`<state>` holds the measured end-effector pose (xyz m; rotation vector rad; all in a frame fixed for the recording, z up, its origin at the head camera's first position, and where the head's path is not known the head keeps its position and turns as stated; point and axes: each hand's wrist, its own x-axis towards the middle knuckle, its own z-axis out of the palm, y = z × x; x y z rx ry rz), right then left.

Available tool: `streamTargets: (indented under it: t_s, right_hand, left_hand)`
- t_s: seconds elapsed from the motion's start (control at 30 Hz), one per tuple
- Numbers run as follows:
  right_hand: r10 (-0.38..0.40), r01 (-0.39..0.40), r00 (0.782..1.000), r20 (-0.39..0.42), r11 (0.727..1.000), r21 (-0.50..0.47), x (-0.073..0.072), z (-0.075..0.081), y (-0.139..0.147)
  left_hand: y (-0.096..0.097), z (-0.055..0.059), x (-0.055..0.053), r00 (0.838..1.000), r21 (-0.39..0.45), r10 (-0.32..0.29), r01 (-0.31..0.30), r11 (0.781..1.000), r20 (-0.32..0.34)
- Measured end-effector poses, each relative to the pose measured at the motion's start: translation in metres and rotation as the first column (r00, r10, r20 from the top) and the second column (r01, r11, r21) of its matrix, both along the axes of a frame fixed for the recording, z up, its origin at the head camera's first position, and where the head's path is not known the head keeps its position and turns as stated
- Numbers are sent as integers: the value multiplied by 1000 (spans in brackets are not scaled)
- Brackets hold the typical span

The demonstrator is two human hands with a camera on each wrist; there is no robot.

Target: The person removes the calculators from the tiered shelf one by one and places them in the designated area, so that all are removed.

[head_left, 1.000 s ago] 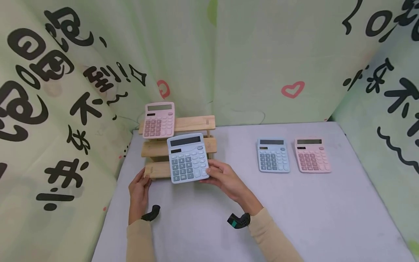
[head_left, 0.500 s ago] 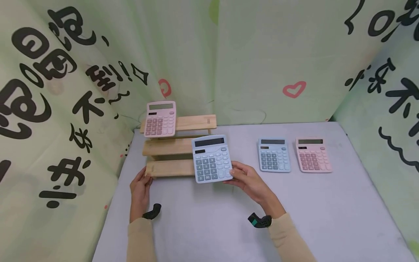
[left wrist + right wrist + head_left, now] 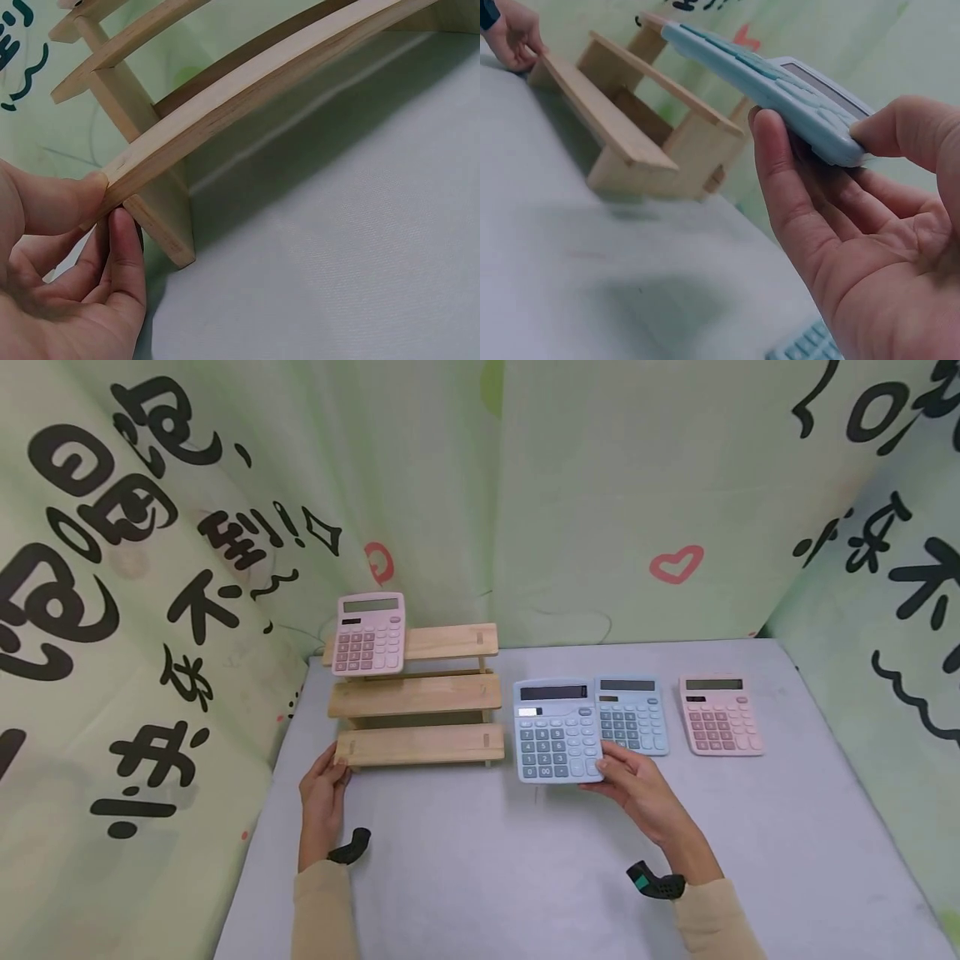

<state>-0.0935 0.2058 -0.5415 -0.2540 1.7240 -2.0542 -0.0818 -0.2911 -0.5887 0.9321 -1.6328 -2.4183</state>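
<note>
My right hand (image 3: 637, 789) grips a blue calculator (image 3: 557, 735) by its lower right corner, thumb on the face and fingers underneath. In the right wrist view this calculator (image 3: 765, 82) is held up off the table, right of the rack. My left hand (image 3: 322, 797) pinches the front left end of a three-tier wooden rack (image 3: 420, 745). The left wrist view has the thumb on top of the front slat (image 3: 172, 139) and fingers below it. A pink calculator (image 3: 369, 635) leans on the rack's upper left. The lower two slats carry nothing.
A second blue calculator (image 3: 637, 718), partly covered by the held one in the head view, lies on the white table (image 3: 480, 868). To its right lies another pink calculator (image 3: 722, 717). Printed curtains (image 3: 570, 510) enclose the back and sides.
My right hand has carried the blue calculator rightward, from in front of the rack's slats to beside the other blue calculator. The left hand keeps its hold on the rack.
</note>
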Motion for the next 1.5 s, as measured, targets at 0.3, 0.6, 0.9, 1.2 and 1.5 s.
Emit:
streamTargets:
  t_s: [0.3, 0.6, 0.9, 1.2, 1.5]
  right_hand:
    - [-93, 93, 996, 1, 995, 44, 16, -11, 37]
    - [-144, 141, 989, 39, 987, 77, 31, -17, 69]
    - [-176, 171, 978, 113, 984, 47, 41, -22, 91]
    - [-196, 210, 967, 165, 976, -67, 46, -33, 112]
    - [-204, 251, 952, 228, 947, -199, 53, -39, 148]
  left_hand:
    - [1, -3, -1, 1000, 4, -8, 8, 1000, -13]
    - [0, -1, 1, 1000, -1, -6, 6, 1000, -5]
    - [-2, -1, 1, 1000, -5, 6, -6, 1000, -15]
    - [-1, -4, -1, 1000, 2, 6, -6, 1000, -8]
    - [-1, -3, -1, 1000, 3, 9, -9, 1000, -5]
